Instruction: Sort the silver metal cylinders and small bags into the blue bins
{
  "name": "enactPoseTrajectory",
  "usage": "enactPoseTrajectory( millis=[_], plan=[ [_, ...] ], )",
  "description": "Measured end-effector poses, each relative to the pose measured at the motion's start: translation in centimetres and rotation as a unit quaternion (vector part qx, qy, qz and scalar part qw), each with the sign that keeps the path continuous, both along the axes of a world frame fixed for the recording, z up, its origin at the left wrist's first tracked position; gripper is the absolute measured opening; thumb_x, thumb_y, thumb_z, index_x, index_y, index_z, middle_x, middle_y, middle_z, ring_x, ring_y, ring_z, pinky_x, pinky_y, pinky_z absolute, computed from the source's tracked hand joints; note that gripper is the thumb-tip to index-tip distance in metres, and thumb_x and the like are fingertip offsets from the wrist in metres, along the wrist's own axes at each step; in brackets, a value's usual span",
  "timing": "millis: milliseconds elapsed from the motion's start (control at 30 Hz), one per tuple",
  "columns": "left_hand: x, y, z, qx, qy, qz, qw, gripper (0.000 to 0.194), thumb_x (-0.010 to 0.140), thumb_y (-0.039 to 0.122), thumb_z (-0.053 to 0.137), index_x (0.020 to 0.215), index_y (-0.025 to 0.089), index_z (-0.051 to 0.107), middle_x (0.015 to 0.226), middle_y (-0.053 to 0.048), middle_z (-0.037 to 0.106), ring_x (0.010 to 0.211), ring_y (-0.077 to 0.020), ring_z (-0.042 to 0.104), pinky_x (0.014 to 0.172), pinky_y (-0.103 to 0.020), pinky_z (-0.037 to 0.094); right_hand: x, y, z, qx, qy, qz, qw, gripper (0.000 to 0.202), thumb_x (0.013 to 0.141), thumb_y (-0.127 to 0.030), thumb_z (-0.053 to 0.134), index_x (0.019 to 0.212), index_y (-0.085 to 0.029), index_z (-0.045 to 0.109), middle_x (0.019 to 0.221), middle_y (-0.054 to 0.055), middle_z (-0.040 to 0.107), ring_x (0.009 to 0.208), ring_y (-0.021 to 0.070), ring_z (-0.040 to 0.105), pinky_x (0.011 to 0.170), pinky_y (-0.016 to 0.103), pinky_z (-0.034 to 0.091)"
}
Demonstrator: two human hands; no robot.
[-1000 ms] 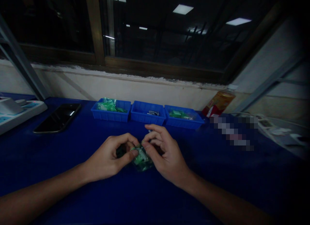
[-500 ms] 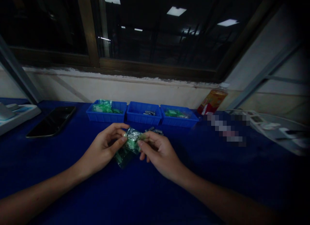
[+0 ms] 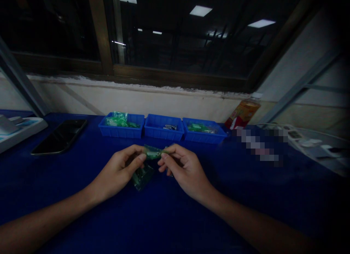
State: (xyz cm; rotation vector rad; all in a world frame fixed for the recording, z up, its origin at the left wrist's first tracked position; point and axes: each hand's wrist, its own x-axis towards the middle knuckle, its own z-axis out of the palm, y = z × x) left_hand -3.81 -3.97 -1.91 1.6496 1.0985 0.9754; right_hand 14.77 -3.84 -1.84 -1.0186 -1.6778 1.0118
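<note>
dimly lit workbench covered in a blue cloth (image 3: 82,210), set against a pale wall under a dark window in which ceiling lights are reflected. three blue plastic trays are lined up edge to edge at the back of the bench. green packets are heaped in the left tray (image 3: 121,121); a few small silvery metal parts are seen in the middle tray (image 3: 163,127); more green packets lie in the right tray (image 3: 203,130).

in front of the middle tray, a small clear packet with green contents (image 3: 152,152) is held above the cloth, pinched at one end by the thumb and forefinger of the left hand (image 3: 120,173) and at the other end by the fingertips of the right hand (image 3: 184,170). both hands are closed in a pinch on it. a second green packet (image 3: 142,176) is seen below and between the hands, just under the left thumb; whether it is gripped or only resting on the cloth cannot be told.

a dark phone (image 3: 58,136) lies face up at the left, well apart from the hands, with a white device (image 3: 19,128) beyond it at the frame edge. an orange-and-red carton (image 3: 242,113) leans against the wall just right of the trays. a blurred patch and pale flat items are seen at the far right.
</note>
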Motion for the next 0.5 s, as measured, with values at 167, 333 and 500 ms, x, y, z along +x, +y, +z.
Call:
enactPoseTrajectory(
  millis=[167, 333, 500],
  plan=[
    [-0.09, 0.35, 0.25, -0.089, -0.104, 0.054, 0.989, 0.039, 0.083, 0.047, 0.048, 0.104, 0.016, 0.055, 0.072, 0.0, 0.056, 0.052, -0.0076, 0.047, 0.04, -0.017, 0.032, 0.38, -0.42, -0.03, 0.253, -0.071, -0.041, 0.964, 0.013, 0.078, -0.011, 0.053, 0.083, -0.019, 0.063, 0.079, 0.002, 0.068, 0.072, 0.0108, 0.065, 0.066, 0.023, 0.052],
    [-0.24, 0.67, 0.07, -0.096, -0.126, -0.04, 0.987, 0.038, 0.073, 0.034, 0.066, 0.106, 0.017, 0.057, 0.067, 0.002, 0.053, 0.05, -0.0053, 0.043, 0.042, -0.016, 0.032, 0.5, -0.81, 0.23, 0.304, -0.086, -0.017, 0.949, 0.023, 0.077, -0.004, 0.048, 0.082, -0.02, 0.065, 0.087, 0.001, 0.069, 0.08, 0.0103, 0.065, 0.072, 0.023, 0.053],
    [-0.62, 0.62, -0.04, 0.052, -0.037, -0.016, 0.998, 0.016, 0.08, 0.027, 0.058, 0.091, 0.016, 0.061, 0.068, 0.001, 0.055, 0.054, -0.0068, 0.047, 0.047, -0.018, 0.037, 0.33, -0.67, 0.59, 0.261, -0.123, -0.002, 0.957, 0.025, 0.079, -0.009, 0.047, 0.09, -0.021, 0.066, 0.097, 0.005, 0.062, 0.087, 0.0119, 0.06, 0.077, 0.028, 0.05]
  ],
)
